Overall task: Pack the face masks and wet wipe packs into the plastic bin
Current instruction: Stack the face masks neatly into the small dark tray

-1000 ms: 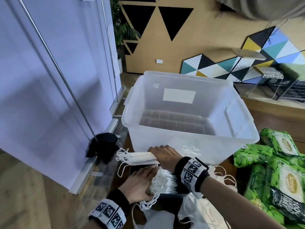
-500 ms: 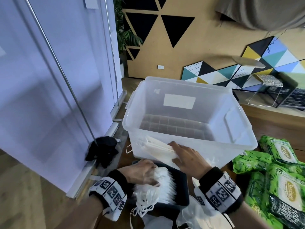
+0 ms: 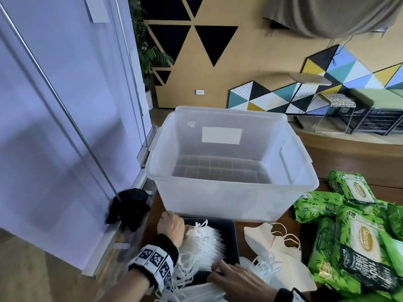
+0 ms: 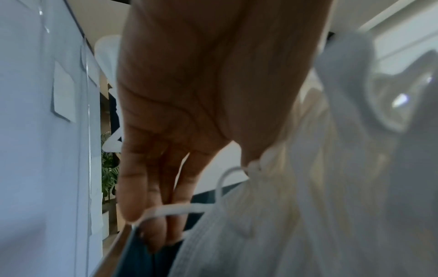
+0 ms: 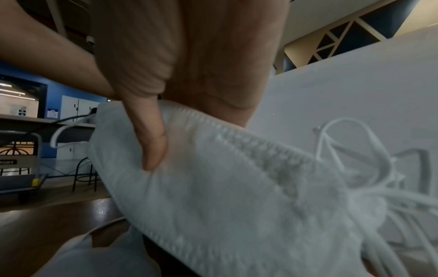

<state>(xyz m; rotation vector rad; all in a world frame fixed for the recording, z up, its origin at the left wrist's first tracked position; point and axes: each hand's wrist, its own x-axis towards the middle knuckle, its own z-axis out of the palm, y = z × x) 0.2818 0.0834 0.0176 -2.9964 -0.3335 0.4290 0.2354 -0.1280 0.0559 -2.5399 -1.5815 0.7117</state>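
Note:
The clear plastic bin [image 3: 218, 203] stands open in the middle of the wooden table. In front of it a black tray [image 3: 229, 234] holds a row of white face masks [image 3: 202, 245]. My left hand [image 3: 171, 223] is at the row's far left end, its fingers [image 4: 151, 206] straight and pointing down beside the masks [image 4: 272, 234], an ear loop across the tips. My right hand [image 3: 231, 275] is at the near right end. Its thumb [image 5: 151, 146] presses on a white mask [image 5: 225, 187], and the fingers are hidden behind it. Green wet wipe packs [image 3: 359, 243] lie piled at the right.
Beige masks [image 3: 272, 243] lie loose right of the tray, and more white masks [image 3: 196, 293] lie at the bottom edge. A glass door [image 3: 54, 127] with a black object [image 3: 128, 205] at its foot closes off the left. A low wooden step runs behind the bin.
My right hand carried a stack of masks up over the bin's near rim, then came back down without it to the tray. My left hand slid to the row's far left end.

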